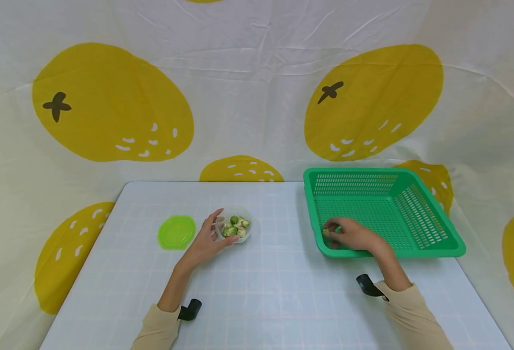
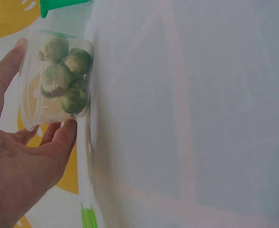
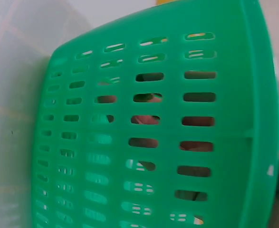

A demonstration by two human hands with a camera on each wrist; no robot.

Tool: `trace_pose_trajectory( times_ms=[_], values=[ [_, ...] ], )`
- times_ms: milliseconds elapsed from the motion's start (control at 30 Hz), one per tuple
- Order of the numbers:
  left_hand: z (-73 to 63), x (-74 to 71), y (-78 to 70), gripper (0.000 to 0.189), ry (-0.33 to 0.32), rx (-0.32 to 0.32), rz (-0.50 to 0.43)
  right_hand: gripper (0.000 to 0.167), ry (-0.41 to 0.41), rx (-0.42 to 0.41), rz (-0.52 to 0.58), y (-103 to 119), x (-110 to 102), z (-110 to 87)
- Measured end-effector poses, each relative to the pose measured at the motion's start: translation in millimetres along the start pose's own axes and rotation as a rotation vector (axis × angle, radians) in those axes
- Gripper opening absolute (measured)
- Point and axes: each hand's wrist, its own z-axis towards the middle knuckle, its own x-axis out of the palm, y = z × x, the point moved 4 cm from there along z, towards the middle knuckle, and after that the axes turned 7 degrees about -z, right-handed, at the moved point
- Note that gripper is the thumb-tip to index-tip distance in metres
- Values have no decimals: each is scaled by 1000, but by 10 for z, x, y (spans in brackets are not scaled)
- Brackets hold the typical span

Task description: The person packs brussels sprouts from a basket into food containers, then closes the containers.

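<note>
My left hand [image 1: 202, 247] holds a small clear plastic container [image 2: 51, 115] at its side, thumb and fingers spread around the wall. Several Brussels sprouts [image 1: 235, 227] lie inside, and the left wrist view shows them through the see-through side. Over on the right, my right hand [image 1: 350, 234] reaches into the green basket [image 1: 397, 253] near its front left corner. Between its fingertips it pinches a small green piece, apparently a Brussels sprout [image 1: 325, 231], mostly covered by the fingers. In the right wrist view the slotted basket wall hides most of that hand.
A bright green lid [image 1: 176, 232] lies flat to the left of the container. White cloth with a faint grid covers the table [image 1: 265, 301]. Behind it hangs a pale curtain [image 1: 248, 97] with large yellow fruit prints.
</note>
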Motion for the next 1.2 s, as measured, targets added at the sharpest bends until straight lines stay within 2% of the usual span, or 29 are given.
trace_pose_trajectory(
  times_ms=[500, 800, 1200],
  values=[
    [-4, 12, -14, 96, 2, -4, -12, 27, -185, -50, -51, 93, -124, -93],
    [-4, 14, -11, 96, -9, -14, 5, 30, -291, -52, -25, 173, -181, -112],
    [-9, 11, -10, 95, -8, 1, -9, 27, -430, -116, 14, 311, -215, -80]
  ],
)
